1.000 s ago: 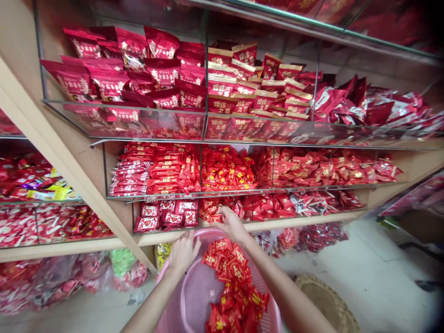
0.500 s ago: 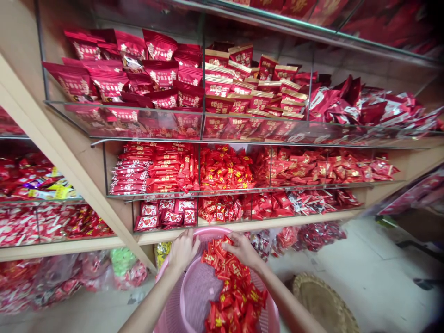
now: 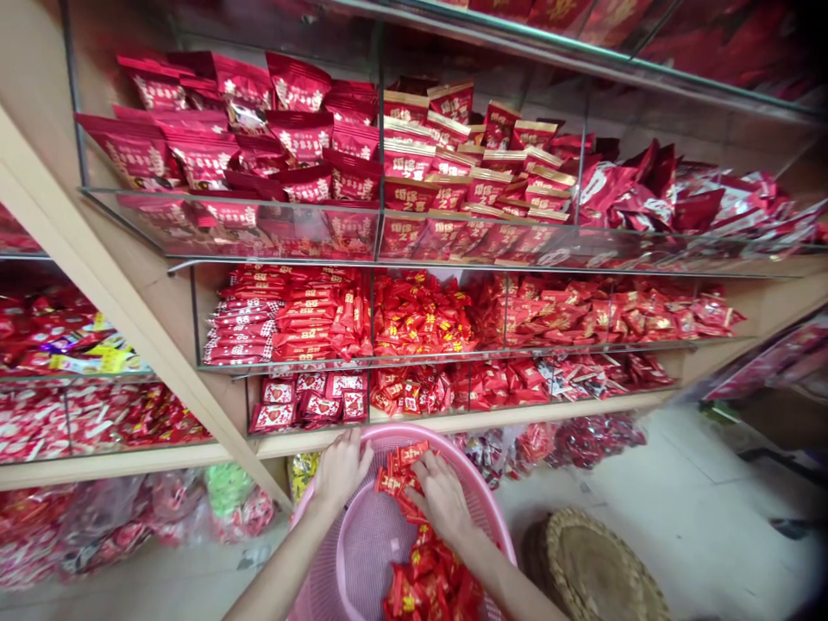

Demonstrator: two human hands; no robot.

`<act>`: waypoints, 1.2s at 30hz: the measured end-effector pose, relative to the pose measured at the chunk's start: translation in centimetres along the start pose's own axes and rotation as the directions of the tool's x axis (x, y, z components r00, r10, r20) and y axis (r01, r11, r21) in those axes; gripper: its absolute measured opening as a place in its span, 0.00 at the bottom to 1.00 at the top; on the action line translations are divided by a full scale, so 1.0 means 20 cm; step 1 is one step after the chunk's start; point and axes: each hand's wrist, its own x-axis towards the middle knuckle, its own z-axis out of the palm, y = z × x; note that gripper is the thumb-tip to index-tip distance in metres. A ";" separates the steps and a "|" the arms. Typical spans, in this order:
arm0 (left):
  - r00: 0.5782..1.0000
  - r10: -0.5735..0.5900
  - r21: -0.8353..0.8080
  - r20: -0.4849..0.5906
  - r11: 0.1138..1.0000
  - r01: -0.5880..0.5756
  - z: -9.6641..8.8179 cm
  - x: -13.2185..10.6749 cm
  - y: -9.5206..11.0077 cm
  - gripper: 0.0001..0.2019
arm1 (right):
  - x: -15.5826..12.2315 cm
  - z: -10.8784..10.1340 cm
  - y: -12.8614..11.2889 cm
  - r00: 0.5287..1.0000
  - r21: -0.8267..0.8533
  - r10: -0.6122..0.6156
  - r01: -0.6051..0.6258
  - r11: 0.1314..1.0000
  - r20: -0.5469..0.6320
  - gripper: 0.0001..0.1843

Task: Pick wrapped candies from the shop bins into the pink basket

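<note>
A pink mesh plastic basket [image 3: 366, 556] stands below the shelves at the bottom of the view. My left hand [image 3: 342, 466] is closed over its far-left rim. Inside, a heap of small red-wrapped candies [image 3: 430, 573] with yellow print fills the right side, while bare mesh shows on the left. My right hand [image 3: 443, 500] lies over the far part of the heap, palm down, fingers apart and touching the wrappers. Several candies [image 3: 392, 479] show just left of its fingertips. What lies under the palm is hidden.
Glass-fronted shelves hold red snack packets [image 3: 297, 134], gold-edged packets [image 3: 446, 181] and small red candies [image 3: 423, 315]. Bagged sweets [image 3: 229, 496] sit on the floor under the shelving. To the right of the basket stands a round woven stool [image 3: 601, 569].
My right hand has come back toward me and spread flatter over the candies, from a more pinched grip near the far rim. My left hand stays on the rim.
</note>
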 end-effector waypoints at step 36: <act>0.999 0.023 -0.024 -0.032 0.999 -0.024 0.01 0.00 -0.01 0.16 | 0.70 -0.35 0.05 0.993 -0.232 0.070 -0.090 0.969 -0.093 0.15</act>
